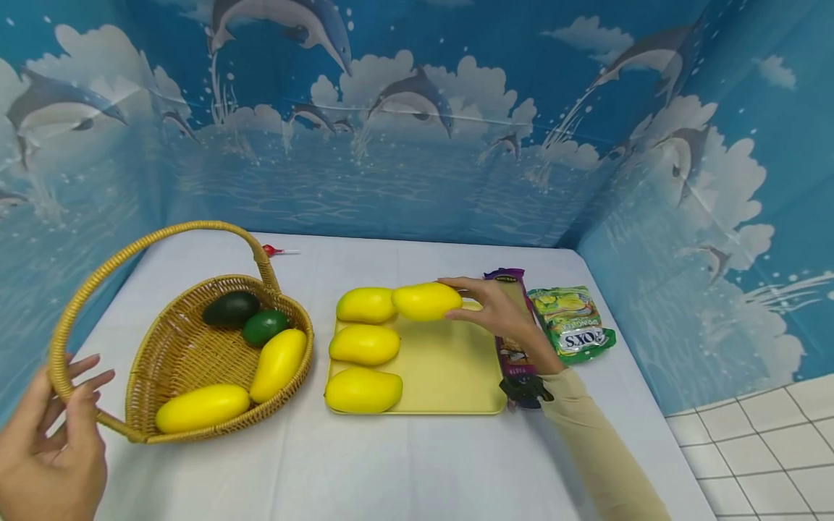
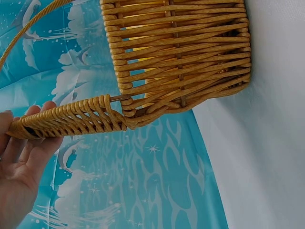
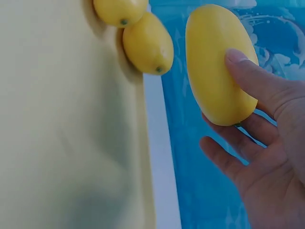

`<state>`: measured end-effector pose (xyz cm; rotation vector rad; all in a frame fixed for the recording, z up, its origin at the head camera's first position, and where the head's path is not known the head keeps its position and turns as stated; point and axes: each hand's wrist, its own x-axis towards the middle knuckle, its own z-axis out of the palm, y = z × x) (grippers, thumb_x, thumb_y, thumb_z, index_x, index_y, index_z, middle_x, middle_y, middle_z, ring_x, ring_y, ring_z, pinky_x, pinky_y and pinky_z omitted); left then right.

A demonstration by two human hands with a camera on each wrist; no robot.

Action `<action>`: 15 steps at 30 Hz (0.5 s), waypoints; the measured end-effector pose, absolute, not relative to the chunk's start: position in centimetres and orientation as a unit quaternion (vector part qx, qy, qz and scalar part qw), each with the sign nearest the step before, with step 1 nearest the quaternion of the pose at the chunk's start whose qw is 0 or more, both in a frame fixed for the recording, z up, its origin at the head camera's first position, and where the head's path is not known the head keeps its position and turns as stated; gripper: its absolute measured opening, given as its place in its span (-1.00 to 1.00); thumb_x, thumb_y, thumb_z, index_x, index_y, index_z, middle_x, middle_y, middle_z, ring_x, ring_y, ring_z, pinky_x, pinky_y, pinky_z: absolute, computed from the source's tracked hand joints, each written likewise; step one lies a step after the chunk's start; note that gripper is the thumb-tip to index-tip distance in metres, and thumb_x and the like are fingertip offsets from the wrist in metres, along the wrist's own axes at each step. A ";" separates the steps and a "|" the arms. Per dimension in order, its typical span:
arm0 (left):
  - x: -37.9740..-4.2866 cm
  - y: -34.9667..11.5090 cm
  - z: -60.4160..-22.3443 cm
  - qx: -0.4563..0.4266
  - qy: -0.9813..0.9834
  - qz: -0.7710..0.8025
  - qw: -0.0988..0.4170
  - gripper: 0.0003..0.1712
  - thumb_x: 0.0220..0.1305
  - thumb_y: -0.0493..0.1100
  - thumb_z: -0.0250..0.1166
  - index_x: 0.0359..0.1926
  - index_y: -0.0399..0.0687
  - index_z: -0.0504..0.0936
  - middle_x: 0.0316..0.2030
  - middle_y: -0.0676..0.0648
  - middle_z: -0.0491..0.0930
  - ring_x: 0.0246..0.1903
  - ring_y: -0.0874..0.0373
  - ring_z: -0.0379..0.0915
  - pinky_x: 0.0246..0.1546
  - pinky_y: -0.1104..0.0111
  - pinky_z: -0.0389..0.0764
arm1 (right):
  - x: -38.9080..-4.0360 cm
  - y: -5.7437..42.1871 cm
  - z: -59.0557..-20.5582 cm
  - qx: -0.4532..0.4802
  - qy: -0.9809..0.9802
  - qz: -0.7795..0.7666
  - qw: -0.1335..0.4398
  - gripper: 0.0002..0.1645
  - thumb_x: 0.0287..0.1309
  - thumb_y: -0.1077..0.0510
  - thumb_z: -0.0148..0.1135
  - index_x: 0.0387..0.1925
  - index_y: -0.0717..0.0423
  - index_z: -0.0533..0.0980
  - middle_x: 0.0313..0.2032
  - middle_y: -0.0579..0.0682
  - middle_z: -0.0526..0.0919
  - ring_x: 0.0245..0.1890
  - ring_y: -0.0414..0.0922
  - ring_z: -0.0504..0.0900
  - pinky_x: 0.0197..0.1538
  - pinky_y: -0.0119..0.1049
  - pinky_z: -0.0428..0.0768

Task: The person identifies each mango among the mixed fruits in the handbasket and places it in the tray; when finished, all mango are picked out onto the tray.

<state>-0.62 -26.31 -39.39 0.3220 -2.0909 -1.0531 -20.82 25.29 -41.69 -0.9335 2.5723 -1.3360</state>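
Observation:
My right hand (image 1: 500,312) pinches a yellow mango (image 1: 423,301) between thumb and fingers, over the back of a pale yellow tray (image 1: 449,376). In the right wrist view this mango (image 3: 219,67) is above the tray surface, with the thumb across its side. Three other mangoes (image 1: 365,344) lie in a column along the tray's left side. At the left, my left hand (image 1: 55,441) holds the arched handle (image 1: 98,271) of a wicker basket (image 1: 302,318), thumb and fingers round it. Inside the basket are two mangoes (image 1: 202,409) and two dark green avocado-like fruits (image 1: 230,310).
Right of the tray lie a purple pasta packet (image 1: 515,351), partly hidden by my right arm, and a green Fox's candy bag (image 1: 573,322). A red lollipop (image 1: 270,250) lies behind the basket. Dolphin-print curtains (image 1: 391,181) enclose the white table (image 1: 417,470).

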 end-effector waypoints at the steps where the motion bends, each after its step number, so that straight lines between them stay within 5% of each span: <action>1: -0.6 -26.3 -39.4 0.127 -0.819 -0.411 0.380 -0.48 0.62 -0.24 0.16 0.48 0.21 0.55 0.25 0.01 0.70 0.01 0.57 0.62 0.00 0.76 0.56 | -20.9 25.5 -41.9 -0.301 0.843 -0.443 0.053 -0.30 0.36 0.32 0.44 0.49 0.21 0.49 0.40 0.20 0.59 0.38 0.18 0.58 0.47 0.13 0.56; 15: -0.6 -26.2 -39.4 0.133 -0.820 -0.408 0.379 -0.49 0.64 -0.21 0.16 0.49 0.22 0.54 0.26 0.00 0.69 0.02 0.59 0.60 0.04 0.73 0.58 | -21.5 27.4 -44.4 -0.265 0.847 -0.456 0.065 -0.31 0.36 0.33 0.45 0.46 0.30 0.48 0.38 0.27 0.60 0.39 0.24 0.56 0.48 0.15 0.52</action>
